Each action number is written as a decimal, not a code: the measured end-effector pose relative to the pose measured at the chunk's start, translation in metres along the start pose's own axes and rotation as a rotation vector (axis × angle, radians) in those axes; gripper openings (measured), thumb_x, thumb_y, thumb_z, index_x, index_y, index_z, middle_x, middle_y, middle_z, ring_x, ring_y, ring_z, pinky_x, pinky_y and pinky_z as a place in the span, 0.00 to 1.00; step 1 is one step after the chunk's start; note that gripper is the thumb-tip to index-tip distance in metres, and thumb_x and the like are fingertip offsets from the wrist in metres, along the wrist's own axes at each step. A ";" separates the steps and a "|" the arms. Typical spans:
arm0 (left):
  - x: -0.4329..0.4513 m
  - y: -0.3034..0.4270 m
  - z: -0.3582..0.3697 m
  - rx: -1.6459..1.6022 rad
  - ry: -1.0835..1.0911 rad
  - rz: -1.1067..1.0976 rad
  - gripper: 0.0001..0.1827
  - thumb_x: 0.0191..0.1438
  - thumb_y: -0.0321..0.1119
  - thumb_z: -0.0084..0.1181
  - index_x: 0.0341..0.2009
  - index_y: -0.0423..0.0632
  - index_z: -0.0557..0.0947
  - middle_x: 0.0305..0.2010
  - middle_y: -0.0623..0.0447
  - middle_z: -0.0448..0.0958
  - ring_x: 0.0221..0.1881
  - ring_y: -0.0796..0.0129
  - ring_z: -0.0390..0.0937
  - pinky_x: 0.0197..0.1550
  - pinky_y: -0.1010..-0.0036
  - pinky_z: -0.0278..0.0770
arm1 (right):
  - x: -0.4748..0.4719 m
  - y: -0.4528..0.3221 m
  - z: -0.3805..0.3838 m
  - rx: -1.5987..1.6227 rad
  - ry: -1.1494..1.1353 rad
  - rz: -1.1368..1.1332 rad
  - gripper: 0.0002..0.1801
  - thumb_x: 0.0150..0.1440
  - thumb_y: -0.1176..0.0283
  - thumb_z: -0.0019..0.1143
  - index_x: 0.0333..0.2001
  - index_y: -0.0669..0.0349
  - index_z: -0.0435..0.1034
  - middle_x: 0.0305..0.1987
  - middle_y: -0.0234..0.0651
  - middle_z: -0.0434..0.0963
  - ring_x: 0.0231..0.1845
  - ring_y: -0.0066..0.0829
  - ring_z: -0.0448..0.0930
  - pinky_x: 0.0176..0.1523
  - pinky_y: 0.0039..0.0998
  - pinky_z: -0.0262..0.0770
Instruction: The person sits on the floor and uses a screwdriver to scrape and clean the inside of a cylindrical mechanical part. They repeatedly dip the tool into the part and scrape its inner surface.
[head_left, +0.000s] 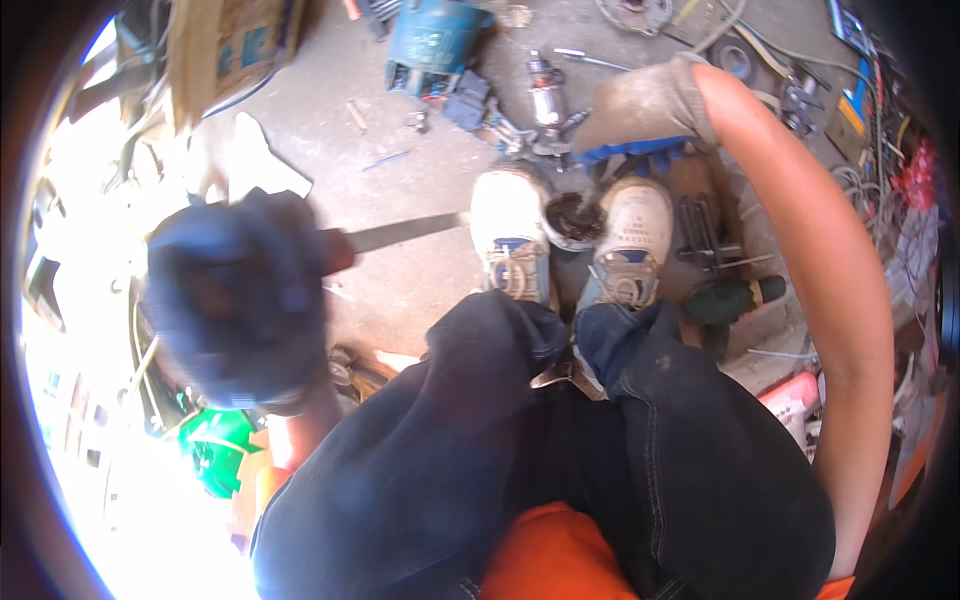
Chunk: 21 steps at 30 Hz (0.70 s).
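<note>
My left hand (240, 296), in a dark blue work glove and blurred, grips the brown handle (339, 251) of a tool with a flat metal blade (409, 231). The blade points right, its tip appearing by the toe of my left shoe (506, 210). Between that shoe and my right shoe (637, 214) sits a round metal part (574, 221) with a dark, dirty inside. My right hand (637, 112), in a beige glove with blue-coated fingers, reaches down just beyond it. A dark piece shows below those fingers; whether they hold it is hidden.
On the concrete floor ahead lie a motor armature (547, 105), a blue-green plastic housing (435, 45) and a metal rod (592, 58). A green power drill (731, 300) and dark hex keys (699, 232) lie right of my feet. Cables (855, 187) clutter the far right.
</note>
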<state>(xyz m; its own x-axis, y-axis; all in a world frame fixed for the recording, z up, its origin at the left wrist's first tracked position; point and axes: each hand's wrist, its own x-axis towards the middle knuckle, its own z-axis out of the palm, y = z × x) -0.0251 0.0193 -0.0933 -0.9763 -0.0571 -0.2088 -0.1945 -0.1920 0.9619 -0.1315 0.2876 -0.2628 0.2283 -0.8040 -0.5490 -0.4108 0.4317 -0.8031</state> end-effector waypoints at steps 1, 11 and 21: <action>0.005 -0.010 -0.005 -0.132 -0.031 -0.064 0.21 0.70 0.46 0.47 0.37 0.43 0.85 0.13 0.64 0.61 0.20 0.79 0.57 0.32 0.75 0.63 | -0.006 -0.003 0.008 0.256 0.007 0.172 0.14 0.60 0.65 0.56 0.47 0.57 0.78 0.37 0.39 0.83 0.32 0.32 0.83 0.31 0.34 0.79; 0.016 -0.058 -0.010 -0.487 -0.117 -0.156 0.22 0.70 0.47 0.49 0.41 0.44 0.88 0.11 0.66 0.58 0.20 0.78 0.54 0.34 0.77 0.57 | -0.015 -0.014 0.009 0.560 0.088 0.441 0.24 0.63 0.51 0.49 0.45 0.59 0.82 0.32 0.40 0.82 0.25 0.28 0.82 0.26 0.29 0.78; 0.013 -0.093 -0.006 -0.444 -0.156 -0.118 0.23 0.71 0.49 0.46 0.42 0.46 0.88 0.12 0.64 0.56 0.23 0.76 0.54 0.35 0.74 0.55 | -0.008 0.001 0.015 0.648 0.059 0.278 0.20 0.67 0.63 0.50 0.57 0.62 0.74 0.49 0.42 0.85 0.32 0.32 0.88 0.31 0.33 0.86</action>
<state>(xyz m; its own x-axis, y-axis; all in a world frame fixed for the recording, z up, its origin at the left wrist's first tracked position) -0.0188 0.0310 -0.1864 -0.9591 0.1314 -0.2507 -0.2789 -0.5899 0.7578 -0.1202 0.3006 -0.2633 0.1352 -0.6418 -0.7549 0.1651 0.7658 -0.6215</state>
